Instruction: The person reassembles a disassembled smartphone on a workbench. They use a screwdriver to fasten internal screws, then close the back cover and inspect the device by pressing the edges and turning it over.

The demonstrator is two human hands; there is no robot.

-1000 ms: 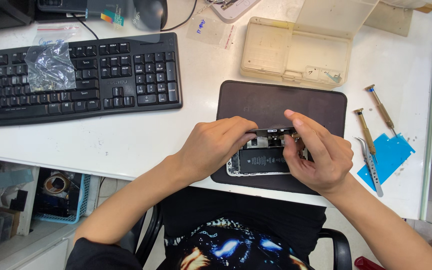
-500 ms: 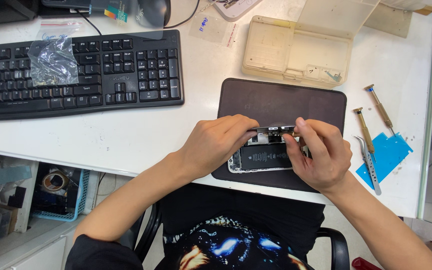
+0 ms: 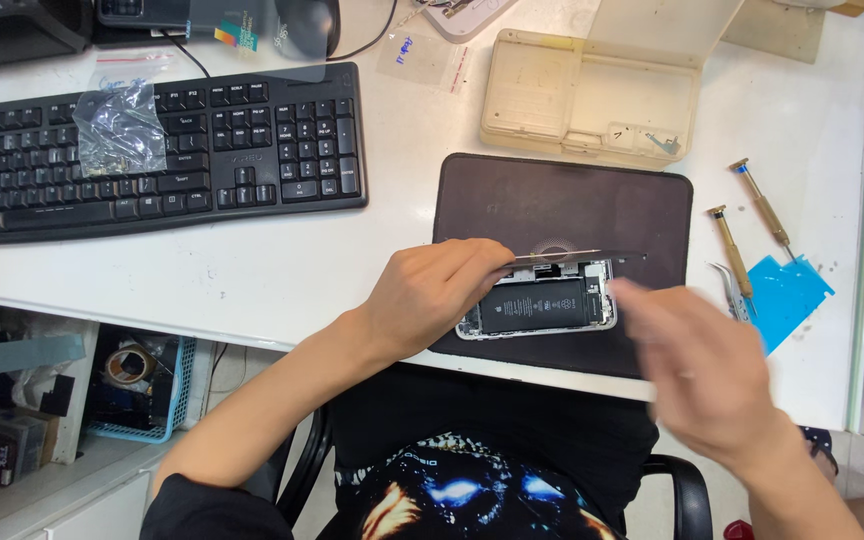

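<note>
Right hand [image 3: 702, 370] pulled off opened phone [image 3: 542, 305]; left hand [image 3: 432, 295] stays.

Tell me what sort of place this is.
Probably a phone repair bench: an opened phone lies on a dark work mat, with small screwdrivers and tweezers beside it and a compartmented parts tray behind.

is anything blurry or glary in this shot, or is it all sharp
Head view: the right hand is smeared by motion blur, its fingers indistinct; the left hand, the opened phone and the keyboard are sharp; light is bright and even on the white desk, with soft shadows; the crumpled plastic bag on the keyboard shows small glints.
</note>
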